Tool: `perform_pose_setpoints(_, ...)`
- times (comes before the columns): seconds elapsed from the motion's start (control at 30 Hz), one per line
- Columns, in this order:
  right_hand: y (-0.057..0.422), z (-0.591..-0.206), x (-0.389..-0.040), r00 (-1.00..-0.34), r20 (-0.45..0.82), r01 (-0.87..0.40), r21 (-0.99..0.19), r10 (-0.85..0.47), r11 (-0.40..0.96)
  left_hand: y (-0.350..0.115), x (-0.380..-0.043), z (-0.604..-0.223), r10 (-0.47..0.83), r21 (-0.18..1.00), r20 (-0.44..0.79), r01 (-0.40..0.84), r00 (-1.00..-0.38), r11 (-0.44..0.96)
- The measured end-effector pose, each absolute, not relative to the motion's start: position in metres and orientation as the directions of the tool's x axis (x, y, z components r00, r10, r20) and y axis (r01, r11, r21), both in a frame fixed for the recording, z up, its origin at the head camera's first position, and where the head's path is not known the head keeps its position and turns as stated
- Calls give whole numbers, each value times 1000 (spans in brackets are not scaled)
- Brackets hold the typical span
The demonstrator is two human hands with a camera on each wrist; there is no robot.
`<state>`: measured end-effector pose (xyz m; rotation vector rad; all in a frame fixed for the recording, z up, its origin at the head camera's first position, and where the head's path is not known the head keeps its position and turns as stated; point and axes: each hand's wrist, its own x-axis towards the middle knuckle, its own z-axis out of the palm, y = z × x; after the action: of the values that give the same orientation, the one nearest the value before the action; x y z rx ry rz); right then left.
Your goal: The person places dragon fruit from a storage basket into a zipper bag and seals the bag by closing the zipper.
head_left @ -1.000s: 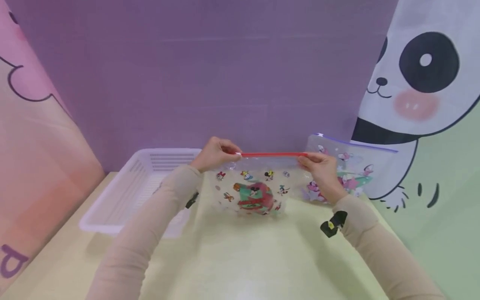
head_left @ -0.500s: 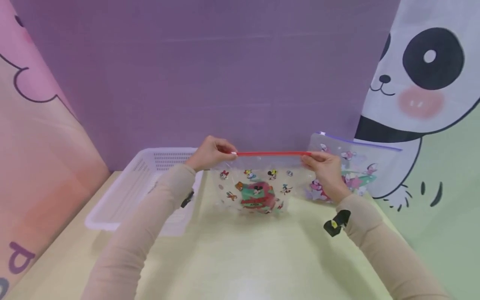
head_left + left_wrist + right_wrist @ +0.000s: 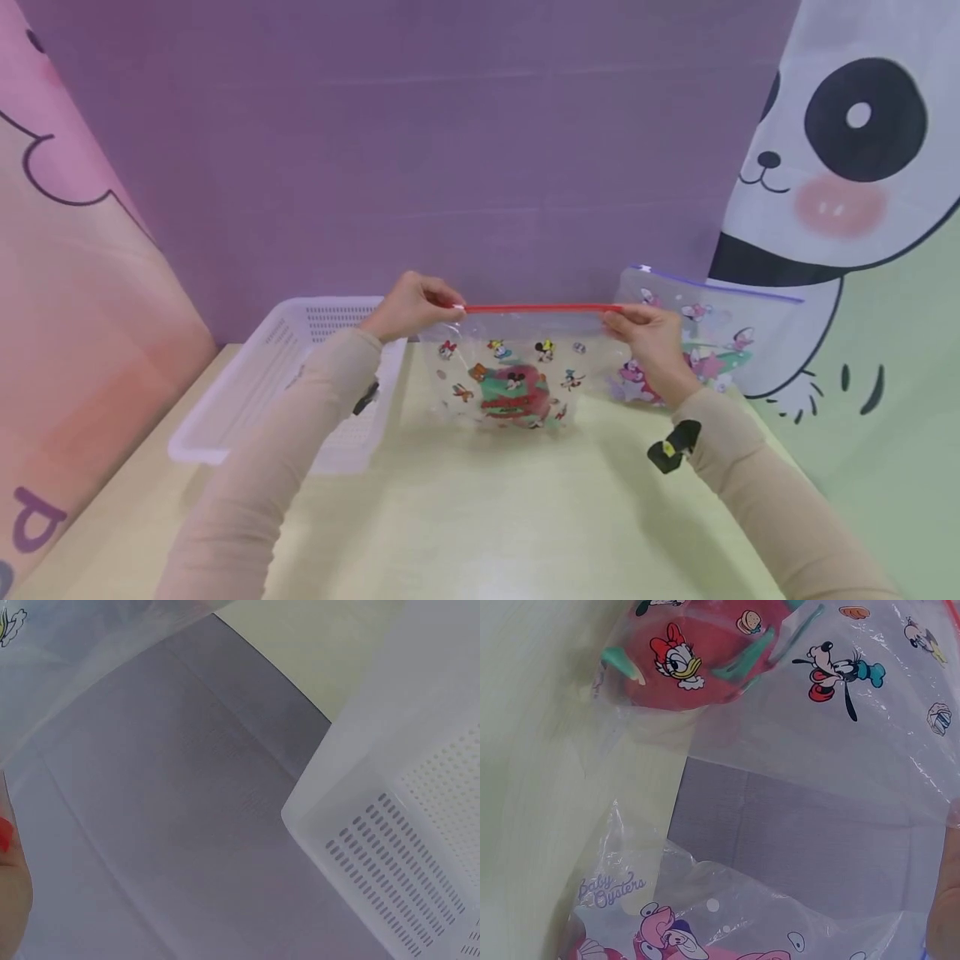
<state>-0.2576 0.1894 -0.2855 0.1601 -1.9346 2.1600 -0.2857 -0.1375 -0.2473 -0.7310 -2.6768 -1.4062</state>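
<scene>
A clear zip bag (image 3: pixel 547 375) with cartoon figures hangs by its red zip strip (image 3: pixel 536 309) between both hands. My left hand (image 3: pixel 411 307) pinches the left end of the strip at the white slider (image 3: pixel 459 307). Thumb and fingers of my right hand (image 3: pixel 651 335) pinch the right end. Low in the bag, a red and green item (image 3: pixel 697 671) shows through the plastic in the right wrist view. The bag's bottom is right at the table. Only part of the left hand (image 3: pixel 13 907) shows in the left wrist view.
A white slotted basket (image 3: pixel 206 455) stands on the table (image 3: pixel 480 517) at the left, close by the left forearm. Behind the right hand, a second clear bag (image 3: pixel 723 321) with a purple zip leans at the back right. A purple backdrop (image 3: pixel 480 167) rises along the far edge.
My left hand and the slider have moved left along the zip, and a longer stretch of red strip shows. The right hand still pinches the right end.
</scene>
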Motion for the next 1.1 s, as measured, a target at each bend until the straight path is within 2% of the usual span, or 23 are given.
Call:
perform_pose_setpoints(0.57, 192, -286, -256, -975, 198, -206, -977, 104, -64, -146, -282, -251, 376, 773, 210, 389, -902, 501)
perform_pose_setpoints(0.77, 193, -285, -257, -972, 213, -222, -972, 104, -80, -152, -283, -250, 366, 772, 248, 411, -897, 484)
perform_pose_setpoints(1.1, 197, -285, -254, -980, 156, -166, -984, 124, -70, -166, -282, -249, 343, 768, 287, 429, -895, 476)
